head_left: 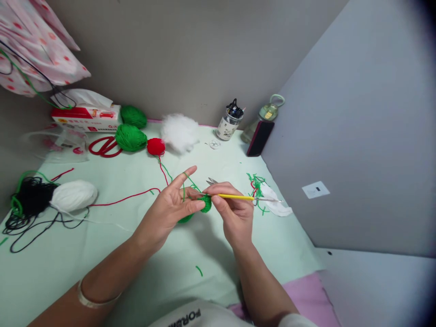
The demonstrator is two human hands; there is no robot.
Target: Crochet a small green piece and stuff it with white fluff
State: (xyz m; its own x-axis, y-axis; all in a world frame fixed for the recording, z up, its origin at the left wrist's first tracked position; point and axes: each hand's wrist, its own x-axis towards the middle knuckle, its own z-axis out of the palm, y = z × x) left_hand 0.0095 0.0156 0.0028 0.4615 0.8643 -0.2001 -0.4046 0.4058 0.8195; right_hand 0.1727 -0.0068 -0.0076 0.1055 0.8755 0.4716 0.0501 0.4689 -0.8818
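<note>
Between thumb and fingers, my left hand pinches a small green crochet piece. Its index finger is raised, with green yarn running over it down to the piece. My right hand is closed on a yellow-handled crochet hook. The hook's working tip is at the green piece, while its other metal end points right. More green work shows below my left hand. Partly hidden behind my right fingers are small scissors, only their blades showing.
Green yarn balls, a red ball and white stuffing lie at the back. White yarn and black yarn are left. Red-handled scissors, a tissue box, a pen cup, a phone and green scraps surround the hands.
</note>
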